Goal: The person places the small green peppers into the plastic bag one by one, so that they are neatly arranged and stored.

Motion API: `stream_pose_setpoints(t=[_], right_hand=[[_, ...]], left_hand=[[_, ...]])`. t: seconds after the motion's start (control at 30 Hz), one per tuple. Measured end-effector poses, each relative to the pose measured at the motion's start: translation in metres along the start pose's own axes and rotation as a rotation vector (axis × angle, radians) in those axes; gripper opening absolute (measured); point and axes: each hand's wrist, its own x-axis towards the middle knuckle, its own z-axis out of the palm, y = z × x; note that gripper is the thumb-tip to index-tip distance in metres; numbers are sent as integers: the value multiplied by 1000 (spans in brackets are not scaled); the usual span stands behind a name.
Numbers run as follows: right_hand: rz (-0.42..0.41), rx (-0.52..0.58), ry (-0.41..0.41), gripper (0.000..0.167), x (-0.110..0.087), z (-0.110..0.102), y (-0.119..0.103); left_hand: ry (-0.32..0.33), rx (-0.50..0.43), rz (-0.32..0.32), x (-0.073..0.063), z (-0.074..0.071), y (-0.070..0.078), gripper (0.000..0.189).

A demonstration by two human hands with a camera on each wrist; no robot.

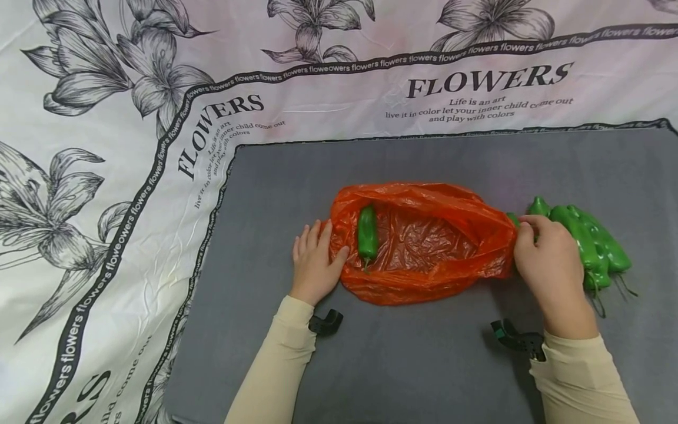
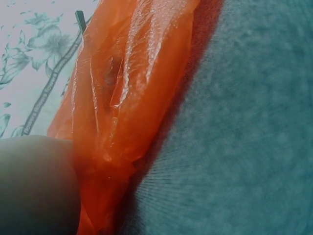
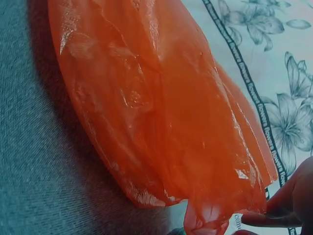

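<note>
A red plastic bag (image 1: 413,288) lies on the grey table with its mouth spread wide. Inside, toward its left end, one green pepper (image 1: 367,232) shows. My left hand (image 1: 315,265) rests against the bag's left end, fingers fairly straight and thumb along the plastic. At the opposite end my right hand (image 1: 551,265) has bent fingers and pinches the bag's edge. Green shows beside those fingertips; whether they also touch a pepper I cannot tell. Close up, the right wrist view has a fingertip (image 3: 274,215) right at the bag's end. The left wrist view shows bag folds (image 2: 122,98).
Several green peppers (image 1: 604,241) lie in a pile just right of my right hand, partly hidden by it. A white cloth (image 1: 328,118) printed with flowers and lettering borders the grey tabletop (image 1: 275,176). Both wrists wear black mounts (image 1: 327,322).
</note>
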Motion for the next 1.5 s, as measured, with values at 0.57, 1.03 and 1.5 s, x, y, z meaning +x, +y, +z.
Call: stream_pose_setpoints(t=[0.57,1.03,1.5], right_hand=[[85,-96,-56,67,6,-1,13],[72,-178,-84,75,8,5,19],[120,-188,-27,52,3,5,13]], left_hand=[[-12,11,-22,1,-2,3,71],[-7,13,-21,3,-1,4,70],[-4,22,-10,2,-2,1,71]])
